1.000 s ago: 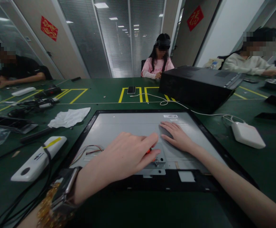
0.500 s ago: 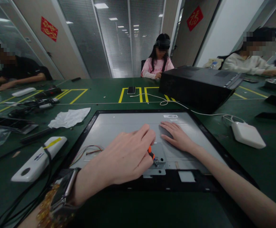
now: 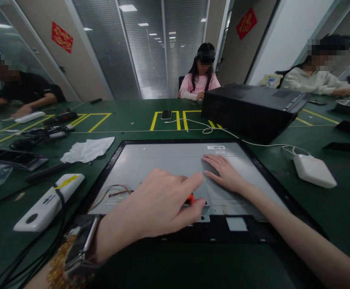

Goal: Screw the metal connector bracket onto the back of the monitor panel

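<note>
In the head view my left hand is over the lower middle of a flat metal display panel that lies back side up in a black frame. Its fingers are around a small screwdriver; only a bit of the orange handle shows between thumb and forefinger, and the tip is hidden. Under that hand sits a metal bracket, mostly covered. My right hand rests flat on the panel, fingers stretched out and holding nothing. Thin coloured wires lie on the panel's left part.
A large black case stands behind the panel. To the right lies a white adapter with its cable. At left are a white oblong device, black cables and crumpled tissue. Several people sit around the green table.
My left hand has turned and its thumb and forefinger have spread farther apart, moving slightly right. Less of the screwdriver shows. My right hand has stayed put.
</note>
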The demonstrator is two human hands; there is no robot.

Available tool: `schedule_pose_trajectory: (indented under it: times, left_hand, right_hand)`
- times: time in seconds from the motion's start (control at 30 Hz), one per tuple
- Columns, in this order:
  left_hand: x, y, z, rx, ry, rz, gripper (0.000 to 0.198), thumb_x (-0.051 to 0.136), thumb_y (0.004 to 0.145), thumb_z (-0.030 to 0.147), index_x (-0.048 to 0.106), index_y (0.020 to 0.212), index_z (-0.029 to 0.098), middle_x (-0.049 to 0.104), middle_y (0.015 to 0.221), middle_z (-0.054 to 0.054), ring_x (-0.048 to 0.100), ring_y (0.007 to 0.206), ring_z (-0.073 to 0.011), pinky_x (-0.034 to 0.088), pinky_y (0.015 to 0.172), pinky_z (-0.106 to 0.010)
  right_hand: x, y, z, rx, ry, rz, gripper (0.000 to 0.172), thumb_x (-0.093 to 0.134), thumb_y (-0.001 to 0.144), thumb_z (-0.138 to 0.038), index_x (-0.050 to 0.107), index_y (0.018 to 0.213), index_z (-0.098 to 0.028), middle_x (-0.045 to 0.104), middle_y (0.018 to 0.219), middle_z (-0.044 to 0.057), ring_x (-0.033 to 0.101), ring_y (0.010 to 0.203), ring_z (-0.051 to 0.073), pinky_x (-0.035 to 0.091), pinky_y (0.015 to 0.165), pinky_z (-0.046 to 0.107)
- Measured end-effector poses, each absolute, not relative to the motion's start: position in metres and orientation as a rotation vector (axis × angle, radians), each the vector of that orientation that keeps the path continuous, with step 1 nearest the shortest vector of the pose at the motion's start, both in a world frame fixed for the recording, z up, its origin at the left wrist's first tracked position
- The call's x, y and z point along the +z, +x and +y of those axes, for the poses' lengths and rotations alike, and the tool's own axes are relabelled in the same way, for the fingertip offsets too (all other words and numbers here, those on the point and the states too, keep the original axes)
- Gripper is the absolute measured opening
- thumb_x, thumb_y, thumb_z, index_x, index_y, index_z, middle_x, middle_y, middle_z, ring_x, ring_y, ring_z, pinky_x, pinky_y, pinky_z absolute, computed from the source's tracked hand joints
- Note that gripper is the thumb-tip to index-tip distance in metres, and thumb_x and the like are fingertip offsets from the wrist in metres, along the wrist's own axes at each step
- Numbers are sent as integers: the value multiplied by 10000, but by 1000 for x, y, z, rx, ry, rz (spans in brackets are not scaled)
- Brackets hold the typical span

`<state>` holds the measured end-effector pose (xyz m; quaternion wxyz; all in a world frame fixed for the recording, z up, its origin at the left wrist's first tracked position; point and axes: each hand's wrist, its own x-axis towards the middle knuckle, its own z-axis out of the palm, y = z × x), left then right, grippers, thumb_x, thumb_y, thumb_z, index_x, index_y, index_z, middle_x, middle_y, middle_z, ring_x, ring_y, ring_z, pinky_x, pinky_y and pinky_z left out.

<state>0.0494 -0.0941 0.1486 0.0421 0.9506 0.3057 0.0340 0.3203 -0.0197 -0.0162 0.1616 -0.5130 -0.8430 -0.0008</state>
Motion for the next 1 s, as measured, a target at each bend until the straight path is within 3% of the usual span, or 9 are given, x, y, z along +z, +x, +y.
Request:
schedule_pose_trajectory:
  times: [0.07, 0.2, 0.37, 0.6, 0.83, 1.0]
  left_hand:
    - [152, 48, -95, 127, 2899, 913, 56, 427, 922, 272, 437, 920, 218, 569, 807, 12, 502, 608, -165, 274, 521, -285]
    - [154, 48, -95, 120, 2898, 942, 82, 410, 883, 229, 447, 953, 209, 558, 986, -36, 497, 647, -167, 308, 523, -287]
    - [151, 50, -94, 105, 2870, 905, 55, 385, 959, 226, 439, 961, 219, 600, 897, 9, 509, 597, -155, 309, 523, -294]
    - [151, 50, -92, 58, 2882, 926, 183, 336, 1029, 328, 473, 958, 230, 610, 723, 42, 546, 576, -159, 293, 519, -285]
    - [156, 48, -96, 64, 2909, 960, 112, 429, 887, 244, 473, 984, 212, 572, 1017, -41, 532, 658, -167, 360, 535, -294]
    - [155, 50, -96, 52, 2894, 944, 85, 412, 917, 216, 454, 989, 202, 612, 939, -24, 545, 628, -167, 374, 545, -299]
  right_hand:
    - [-17, 320, -20, -3, -1464, -2407, 517, 412, 967, -456, 464, 1398, -176, 490, 1463, 141, 410, 1372, 277, 267, 1150, 524]
    - [-17, 320, -19, -5, -1459, -2404, 507, 418, 963, -443, 473, 1390, -174, 498, 1455, 144, 417, 1368, 278, 268, 1151, 518]
    - [-16, 320, -20, -7, -1458, -2403, 511, 404, 968, -460, 463, 1396, -189, 496, 1459, 134, 417, 1368, 271, 264, 1151, 521]
    - [-17, 321, -19, 12, -1464, -2402, 524, 406, 966, -472, 460, 1402, -186, 490, 1464, 132, 403, 1376, 273, 257, 1153, 517]
    - [-18, 322, -18, 17, -1447, -2399, 517, 414, 961, -466, 444, 1419, -226, 489, 1466, 123, 411, 1371, 284, 275, 1137, 542]
    - [-18, 322, -19, 13, -1436, -2398, 511, 413, 963, -456, 445, 1419, -228, 492, 1464, 122, 413, 1368, 287, 280, 1133, 548]
